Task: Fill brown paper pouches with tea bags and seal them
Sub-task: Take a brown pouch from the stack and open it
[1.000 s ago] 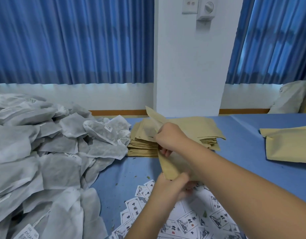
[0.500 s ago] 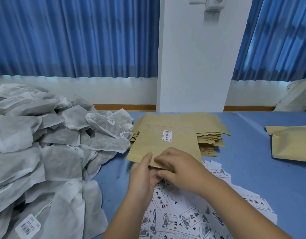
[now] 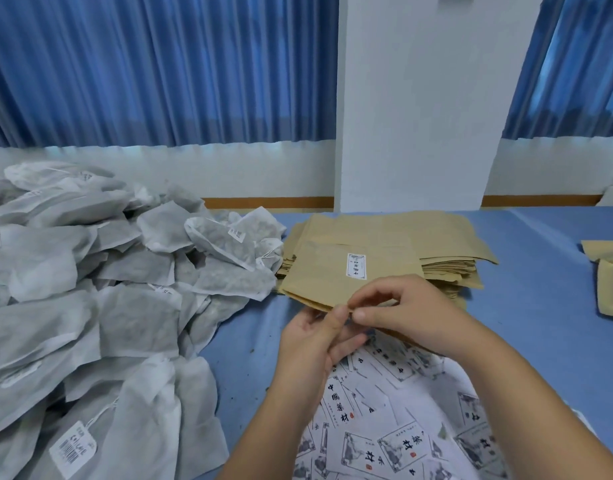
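Hands: left (image 3: 313,336) and right (image 3: 407,311) both pinching near edge of brown pouch (image 3: 327,275).

Left hand (image 3: 312,344): bare; the thumb side and part of the palm are what shows, plump at the base of the thumb.
Right hand (image 3: 412,313): bare; the back is the side seen, smooth, with knuckles as soft low ridges.
Fingers (image 3: 371,315): bare, rounded at the tips; nails too small to make out.
Left forearm (image 3: 274,427): bare skin all the way to the lower edge of the view.
Right forearm (image 3: 523,410): bare skin to the lower right corner; looks broad, being nearest the wide-angle lens.
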A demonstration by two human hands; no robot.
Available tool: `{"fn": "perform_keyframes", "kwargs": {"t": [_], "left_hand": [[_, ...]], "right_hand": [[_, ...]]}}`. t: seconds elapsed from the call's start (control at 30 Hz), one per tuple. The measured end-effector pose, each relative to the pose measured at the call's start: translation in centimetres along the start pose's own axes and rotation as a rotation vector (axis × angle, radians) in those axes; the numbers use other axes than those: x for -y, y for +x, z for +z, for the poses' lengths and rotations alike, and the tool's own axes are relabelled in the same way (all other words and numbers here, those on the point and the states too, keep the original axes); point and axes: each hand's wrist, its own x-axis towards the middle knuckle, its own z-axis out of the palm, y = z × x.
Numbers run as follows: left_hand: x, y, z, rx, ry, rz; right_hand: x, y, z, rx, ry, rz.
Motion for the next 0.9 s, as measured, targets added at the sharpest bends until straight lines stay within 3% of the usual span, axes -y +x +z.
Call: {"fn": "perform_keyframes", "kwargs": {"t": [0.2, 0.4, 0.63, 0.77, 0.9], "left_hand": [[0.6, 0.2, 0.4, -0.048, 0.135, 0.01], [1.0, 0.0, 1.1, -0.186, 0.284, -0.063], [0.3, -0.1, 1.3, -0.267, 0.261, -0.04], [0.7, -0.8, 1.7, -0.325, 0.099, -0.084], [0.2, -1.0, 2.3, -0.278, 0.166, -0.108]], "right_hand": [[-0.5, 0.3, -0.4, -0.132, -0.119, 0.025], [0.4, 0.5, 1.8, -0.096, -0.572, -0.19], [0.7, 0.0, 3.2, -0.187, -0.628, -0.189], [1.3, 0.0, 2.5, -0.348, -0.584, -0.236], [2.3, -0.3, 2.5, -0.275, -0.668, -0.275]]}}
